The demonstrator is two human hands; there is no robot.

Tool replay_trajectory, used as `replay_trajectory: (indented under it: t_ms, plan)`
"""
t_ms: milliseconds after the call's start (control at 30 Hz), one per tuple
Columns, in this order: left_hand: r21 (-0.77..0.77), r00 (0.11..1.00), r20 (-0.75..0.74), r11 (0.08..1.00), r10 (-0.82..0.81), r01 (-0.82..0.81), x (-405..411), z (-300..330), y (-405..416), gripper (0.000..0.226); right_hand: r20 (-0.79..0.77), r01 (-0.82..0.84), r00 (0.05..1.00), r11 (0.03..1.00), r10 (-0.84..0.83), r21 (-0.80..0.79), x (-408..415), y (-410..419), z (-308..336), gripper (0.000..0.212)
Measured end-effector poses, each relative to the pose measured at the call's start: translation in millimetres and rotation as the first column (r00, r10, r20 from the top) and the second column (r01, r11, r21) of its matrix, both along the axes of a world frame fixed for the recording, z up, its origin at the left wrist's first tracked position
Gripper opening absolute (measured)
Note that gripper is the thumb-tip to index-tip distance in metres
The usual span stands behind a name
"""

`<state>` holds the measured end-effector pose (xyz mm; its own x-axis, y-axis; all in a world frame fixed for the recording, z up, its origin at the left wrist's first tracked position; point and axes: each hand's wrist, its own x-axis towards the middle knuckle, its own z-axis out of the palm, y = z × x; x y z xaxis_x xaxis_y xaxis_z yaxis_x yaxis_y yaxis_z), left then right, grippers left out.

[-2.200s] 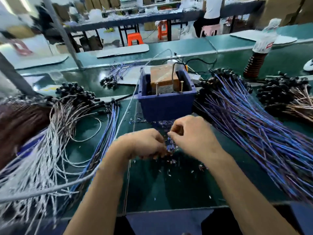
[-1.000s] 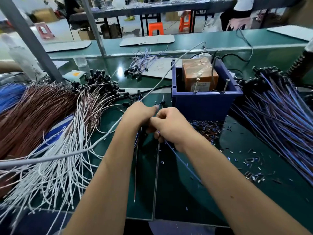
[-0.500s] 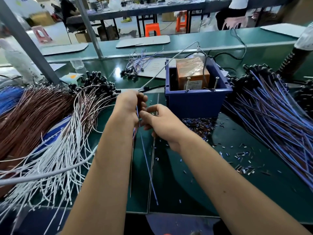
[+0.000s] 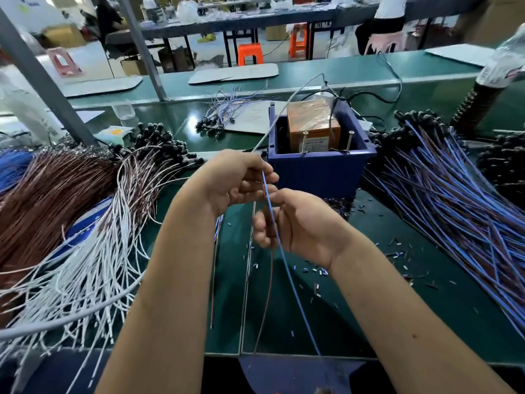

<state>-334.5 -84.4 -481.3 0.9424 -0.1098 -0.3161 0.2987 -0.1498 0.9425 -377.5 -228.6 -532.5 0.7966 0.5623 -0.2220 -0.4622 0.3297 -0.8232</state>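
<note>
Blue wire [image 4: 287, 268] is held above the middle of the green bench [image 4: 230, 280], just in front of the blue bin [image 4: 321, 174]. The left hand [image 4: 235, 180] pinches the wire's upper end between thumb and curled fingers. The right hand [image 4: 304, 226], just below, curls its fingers round the same wire and a brown wire [image 4: 267, 294] beside it. Both wires hang toward the near edge. A tape-wrapped orange block [image 4: 312, 120] in the bin bears a white label [image 4: 315, 143], too blurred to read. White wires [image 4: 85, 265] lie to the left and a blue-and-brown bundle [image 4: 454, 217] to the right.

left hand [image 4: 237, 180] curled, raised; right hand [image 4: 301, 223] curled just below
</note>
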Motion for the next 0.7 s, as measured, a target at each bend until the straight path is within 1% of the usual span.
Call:
replay_trajectory:
  t_ms: [67, 133, 167, 200, 233, 267, 300, 400, 433, 467, 500, 533, 567, 600, 633, 667, 700]
  plan:
    - [-0.100, 1.000, -0.003, 0.995, 0.014, -0.015, 0.4, -0.5, 0.3, 0.020, 0.039, -0.003, 0.999, 1.000, 0.004, -0.014, -1.2, -10.8, -6.2, 0.017]
    - [-0.307, 1.000, 0.020, 0.951, -0.022, 0.027, -0.4, -0.2, 1.9, 0.019, 0.149, 0.011, 0.989, 0.997, 0.000, -0.074, 0.6, -26.5, -9.7, 0.020]
    - [-0.443, 0.997, 0.045, 0.894, -0.058, 0.072, -1.7, 0.1, 2.2, 0.019, 0.212, 0.014, 0.977, 0.994, 0.010, -0.108, 1.9, -34.8, -10.7, 0.023]
    - [-0.572, 0.993, 0.076, 0.812, -0.089, 0.116, -3.4, 0.5, 1.4, 0.020, 0.269, 0.009, 0.963, 0.990, 0.030, -0.143, 3.3, -43.3, -11.7, 0.025]
    - [-0.667, 0.989, 0.111, 0.731, -0.093, 0.143, -4.6, 1.0, -1.1, 0.025, 0.318, 0.001, 0.946, 0.984, 0.057, -0.179, 5.0, -52.4, -11.8, 0.027]
    - [-0.723, 0.988, 0.143, 0.675, -0.063, 0.147, -4.6, 1.6, -3.6, 0.032, 0.357, -0.004, 0.930, 0.976, 0.084, -0.219, 7.4, -61.8, -11.9, 0.028]
    - [-0.749, 0.985, 0.173, 0.648, -0.005, 0.134, -3.7, 2.4, -7.0, 0.038, 0.388, 0.000, 0.915, 0.964, 0.107, -0.266, 10.6, -72.4, -11.9, 0.027]
    - [-0.764, 0.932, 0.272, 0.642, 0.239, 0.058, -2.0, 9.0, -8.8, 0.047, 0.449, 0.068, 0.880, 0.895, 0.154, -0.441, 20.2, -107.5, -12.7, 0.025]
    - [-0.763, 0.902, 0.309, 0.645, 0.301, 0.046, -2.8, 12.3, -5.6, 0.048, 0.456, 0.115, 0.880, 0.872, 0.133, -0.475, 21.9, -118.1, -14.8, 0.025]
    - [-0.756, 0.876, 0.347, 0.653, 0.334, 0.050, -3.2, 15.1, -2.5, 0.048, 0.468, 0.181, 0.880, 0.857, 0.077, -0.482, 22.7, -126.7, -18.2, 0.025]
    - [-0.735, 0.857, 0.393, 0.674, 0.334, 0.074, -4.3, 16.6, 0.4, 0.050, 0.493, 0.265, 0.870, 0.844, -0.001, -0.467, 23.1, -132.0, -22.8, 0.025]
    - [-0.686, 0.841, 0.450, 0.719, 0.299, 0.111, -5.9, 17.4, 0.1, 0.051, 0.532, 0.357, 0.843, 0.824, -0.081, -0.440, 24.2, -134.4, -27.3, 0.025]
    - [-0.592, 0.825, 0.511, 0.795, 0.241, 0.134, -7.4, 16.1, -4.6, 0.053, 0.582, 0.440, 0.801, 0.797, -0.140, -0.413, 26.2, -134.7, -31.0, 0.025]
    - [-0.439, 0.798, 0.577, 0.890, 0.173, 0.125, -8.7, 13.0, -13.0, 0.054, 0.639, 0.501, 0.752, 0.770, -0.162, -0.395, 29.0, -132.4, -32.5, 0.024]
    - [-0.219, 0.747, 0.659, 0.973, 0.089, 0.078, -9.3, 8.2, -25.0, 0.054, 0.696, 0.541, 0.703, 0.747, -0.148, -0.387, 32.1, -128.8, -32.5, 0.022]
    - [0.028, 0.675, 0.738, 1.000, -0.029, 0.012, -9.3, 1.7, -38.0, 0.052, 0.743, 0.563, 0.659, 0.731, -0.116, -0.385, 34.7, -124.3, -31.1, 0.020]
    - [0.244, 0.603, 0.780, 0.969, -0.167, -0.047, -9.3, -7.1, -51.2, 0.048, 0.777, 0.577, 0.624, 0.722, -0.089, -0.381, 37.2, -119.6, -29.8, 0.019]
